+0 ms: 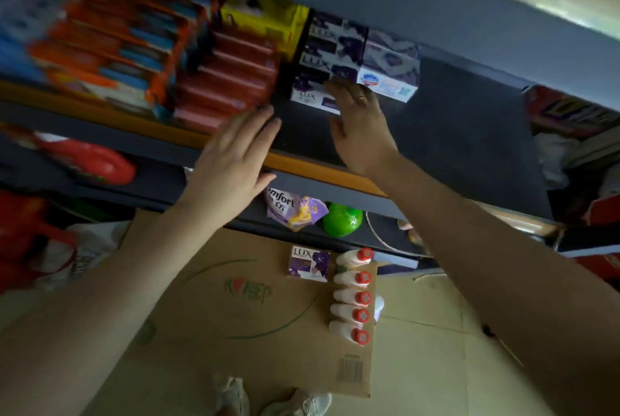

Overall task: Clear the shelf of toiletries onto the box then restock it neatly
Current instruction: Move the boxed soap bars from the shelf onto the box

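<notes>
Purple Lux soap boxes (330, 56) are stacked on the dark shelf (446, 120), beside a white and purple soap box (391, 75). My right hand (360, 129) reaches into the shelf with straight fingers touching the front Lux box (310, 95). My left hand (235, 157) hovers open at the shelf's orange front edge, holding nothing. Below, a flat cardboard box (235, 308) carries one Lux soap box (308, 263) and a row of several white bottles with red caps (352, 296).
Red soap boxes (231, 77), a yellow pack (265, 18) and orange-blue boxes (114, 46) fill the shelf's left part. On the lower shelf lie a Comfort pouch (295, 209), a green bottle (342, 219) and a red jug (90, 160). Red bags (30, 241) stand at the left.
</notes>
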A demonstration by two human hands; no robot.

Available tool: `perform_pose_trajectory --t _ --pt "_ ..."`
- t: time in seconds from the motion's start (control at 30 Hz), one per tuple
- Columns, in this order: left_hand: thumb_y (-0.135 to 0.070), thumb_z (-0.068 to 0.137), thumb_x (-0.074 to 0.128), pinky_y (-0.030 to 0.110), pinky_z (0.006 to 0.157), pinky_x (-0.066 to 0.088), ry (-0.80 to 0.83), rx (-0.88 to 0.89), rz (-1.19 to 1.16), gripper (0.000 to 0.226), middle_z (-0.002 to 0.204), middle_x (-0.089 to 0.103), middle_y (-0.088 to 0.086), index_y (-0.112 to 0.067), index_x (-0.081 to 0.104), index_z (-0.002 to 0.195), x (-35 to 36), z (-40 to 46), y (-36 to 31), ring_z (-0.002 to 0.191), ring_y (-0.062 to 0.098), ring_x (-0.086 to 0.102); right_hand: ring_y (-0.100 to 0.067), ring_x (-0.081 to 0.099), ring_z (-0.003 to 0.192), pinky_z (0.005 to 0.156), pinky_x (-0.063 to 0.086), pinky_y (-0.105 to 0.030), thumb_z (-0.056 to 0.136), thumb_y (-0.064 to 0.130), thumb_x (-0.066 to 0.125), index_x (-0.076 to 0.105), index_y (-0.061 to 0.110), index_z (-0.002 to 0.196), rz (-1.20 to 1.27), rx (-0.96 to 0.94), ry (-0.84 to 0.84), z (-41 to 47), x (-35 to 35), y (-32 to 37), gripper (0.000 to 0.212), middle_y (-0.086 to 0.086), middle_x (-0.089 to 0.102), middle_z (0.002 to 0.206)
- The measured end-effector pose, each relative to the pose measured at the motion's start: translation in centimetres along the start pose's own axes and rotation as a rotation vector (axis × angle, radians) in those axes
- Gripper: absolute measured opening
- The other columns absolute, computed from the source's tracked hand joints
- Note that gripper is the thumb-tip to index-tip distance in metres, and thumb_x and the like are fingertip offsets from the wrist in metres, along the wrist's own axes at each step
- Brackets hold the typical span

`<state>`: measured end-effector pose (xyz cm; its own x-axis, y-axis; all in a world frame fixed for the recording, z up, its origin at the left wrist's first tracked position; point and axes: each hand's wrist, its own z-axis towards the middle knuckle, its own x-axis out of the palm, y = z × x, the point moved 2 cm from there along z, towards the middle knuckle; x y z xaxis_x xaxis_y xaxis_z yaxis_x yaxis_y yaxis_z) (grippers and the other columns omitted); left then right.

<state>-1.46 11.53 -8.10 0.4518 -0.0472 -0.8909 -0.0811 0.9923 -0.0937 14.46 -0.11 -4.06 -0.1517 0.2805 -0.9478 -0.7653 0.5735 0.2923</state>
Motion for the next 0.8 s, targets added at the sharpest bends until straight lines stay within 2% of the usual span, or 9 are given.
perform_pose_trajectory --t 0.1,0.2,0.27,0.37,0.43,0.53,0.6,0.7,0.8 --pt "-0.033 0.065 0.08 0.05 0.102 0.035 0.075 0.082 0.074 0.067 0.121 0.059 0.017 -0.003 0.056 0.119 0.7 0.2 1.0 0.121 0.035 0.042 -0.024 0.009 0.144 0.114 0.015 -0.041 0.094 0.014 0.043 0.015 0.017 0.149 -0.165 -0.007 0.151 2.4 1.7 -0.4 0.062 0.001 0.012 0.157" --pt "-0.035 0.065 0.078 0.05 0.103 0.034 0.04 0.122 0.089 0.063 0.113 0.062 0.014 -0.007 0.055 0.118 0.8 -0.1 1.1 0.122 0.033 0.039 -0.022 0.006 0.145 0.115 0.011 -0.039 0.097 0.021 0.041 0.011 0.018 0.15 -0.213 0.002 0.192 2.5 1.9 -0.6 0.06 0.003 0.008 0.158" --pt "-0.033 0.064 0.079 0.051 0.102 0.035 0.002 0.111 0.079 0.062 0.11 0.063 0.013 -0.008 0.055 0.116 0.9 -0.3 1.1 0.121 0.032 0.039 -0.021 0.011 0.144 0.113 0.018 -0.041 0.098 0.024 0.041 0.019 0.02 0.149 -0.188 -0.015 0.177 1.1 1.6 -0.5 0.055 0.004 0.014 0.157" --pt "-0.032 0.062 0.081 0.051 0.1 0.037 -0.011 0.097 0.06 0.062 0.107 0.064 0.013 -0.008 0.058 0.114 0.9 -0.3 0.8 0.12 0.033 0.04 -0.031 0.032 0.135 0.106 0.033 -0.051 0.091 0.034 0.052 0.044 0.02 0.138 -0.07 -0.084 0.095 -1.4 0.4 -1.0 0.05 -0.001 0.038 0.148" --pt "-0.033 0.062 0.081 0.05 0.1 0.038 -0.008 0.094 0.056 0.062 0.106 0.064 0.013 -0.007 0.058 0.113 0.8 -0.2 0.7 0.119 0.033 0.04 -0.037 0.04 0.126 0.101 0.037 -0.055 0.081 0.043 0.06 0.051 0.016 0.133 -0.037 -0.079 0.078 -1.3 -0.3 -1.9 0.059 -0.007 0.045 0.142" --pt "-0.034 0.065 0.079 0.051 0.1 0.038 0.035 0.089 0.036 0.061 0.108 0.064 0.013 -0.008 0.057 0.115 0.7 -0.2 0.8 0.12 0.034 0.042 -0.032 0.032 0.132 0.109 0.031 -0.043 0.073 0.044 0.074 0.031 0.013 0.144 0.018 0.084 0.274 0.2 -0.5 -2.7 0.088 -0.012 0.031 0.148" --pt "-0.038 0.073 0.071 0.05 0.101 0.037 0.069 0.081 0.008 0.056 0.114 0.062 0.014 -0.007 0.058 0.117 0.3 -0.1 0.7 0.123 0.035 0.045 -0.029 0.039 0.127 0.105 0.034 -0.034 0.071 0.036 0.078 0.028 0.009 0.144 0.07 0.121 0.34 0.4 -0.3 -2.5 0.093 -0.014 0.036 0.143" --pt "-0.043 0.085 0.052 0.043 0.106 0.032 0.072 -0.007 -0.152 0.056 0.128 0.055 0.015 -0.003 0.053 0.124 -1.3 0.5 0.1 0.128 0.032 0.04 -0.029 0.044 0.12 0.098 0.038 -0.032 0.068 0.024 0.081 0.035 0.006 0.137 0.139 0.103 0.12 -1.3 -1.2 -1.9 0.085 -0.013 0.044 0.133" --pt "-0.052 0.081 0.057 0.025 0.105 0.031 0.137 -0.3 -0.593 0.071 0.137 0.047 0.007 -0.009 0.042 0.135 -4.0 1.2 -1.6 0.127 0.015 0.039 -0.014 0.053 0.106 0.084 0.044 -0.017 0.068 0.017 0.08 0.032 0.008 0.125 0.565 0.086 -0.017 -4.7 -2.7 -0.7 0.075 0.001 0.048 0.116"
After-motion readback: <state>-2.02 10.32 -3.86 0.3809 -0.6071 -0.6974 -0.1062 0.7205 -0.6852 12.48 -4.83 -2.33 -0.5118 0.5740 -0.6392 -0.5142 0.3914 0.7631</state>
